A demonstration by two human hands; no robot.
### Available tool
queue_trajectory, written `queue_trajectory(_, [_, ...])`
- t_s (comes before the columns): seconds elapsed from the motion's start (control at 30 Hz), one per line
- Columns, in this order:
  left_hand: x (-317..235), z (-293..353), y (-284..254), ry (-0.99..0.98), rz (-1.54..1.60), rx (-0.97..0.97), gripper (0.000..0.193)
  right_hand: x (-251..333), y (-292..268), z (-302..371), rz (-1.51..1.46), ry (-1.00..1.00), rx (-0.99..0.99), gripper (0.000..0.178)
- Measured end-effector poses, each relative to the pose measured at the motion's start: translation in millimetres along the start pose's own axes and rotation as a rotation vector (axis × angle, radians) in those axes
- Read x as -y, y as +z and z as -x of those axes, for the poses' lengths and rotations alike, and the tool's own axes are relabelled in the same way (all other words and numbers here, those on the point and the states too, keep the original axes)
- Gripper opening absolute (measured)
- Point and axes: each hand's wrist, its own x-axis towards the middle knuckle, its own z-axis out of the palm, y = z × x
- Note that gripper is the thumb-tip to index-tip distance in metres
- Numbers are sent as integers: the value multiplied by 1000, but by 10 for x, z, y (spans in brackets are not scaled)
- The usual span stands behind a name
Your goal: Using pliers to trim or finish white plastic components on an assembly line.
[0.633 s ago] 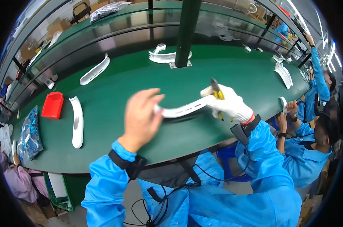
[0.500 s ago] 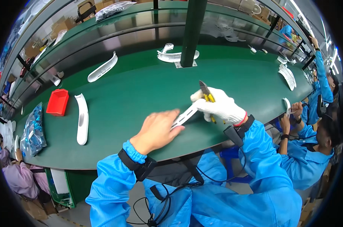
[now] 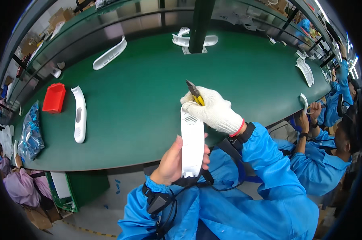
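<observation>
A long white plastic shell [image 3: 192,146] with a patch of small round holes near its upper end stands in front of me, close to the table's near edge. My left hand [image 3: 174,163] is bare and wraps round its lower half, thumb on one side and fingertips showing on the other. In a white knit glove, my right hand [image 3: 215,110] grips cutting pliers [image 3: 195,94] with yellow handles, their dark jaws pointing up and left. The gloved fingers also touch the shell's top end. Most of the pliers' handles are hidden in the glove.
Another white shell [image 3: 80,116] lies left on the green table [image 3: 145,88], beside a red bin [image 3: 53,98] and a bag of blue parts [image 3: 31,136]. A green post [image 3: 197,28] rises at the back. Co-workers sit at right and far left.
The shell has come nearer to me and turned from a slant, showing its holed face. My left hand now wraps its lower part. The right hand moved left with the pliers.
</observation>
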Motion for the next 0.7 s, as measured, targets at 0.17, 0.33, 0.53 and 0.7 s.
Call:
queue_trajectory(0.17, [473, 2, -34, 29, 266, 39, 90, -73, 81, 51, 134, -23, -66, 32])
queue_trajectory(0.33, [743, 51, -231, 45, 319, 66, 78, -71, -13, 112, -509, 57, -190, 30])
queue_trajectory(0.53, [878, 47, -189, 92, 147, -114, 74, -282, -73, 200, -536, -34, -84, 28])
queue_trajectory(0.7, [886, 23, -211, 125, 17, -151, 74, -234, 14, 286, -559, 15, -171, 27])
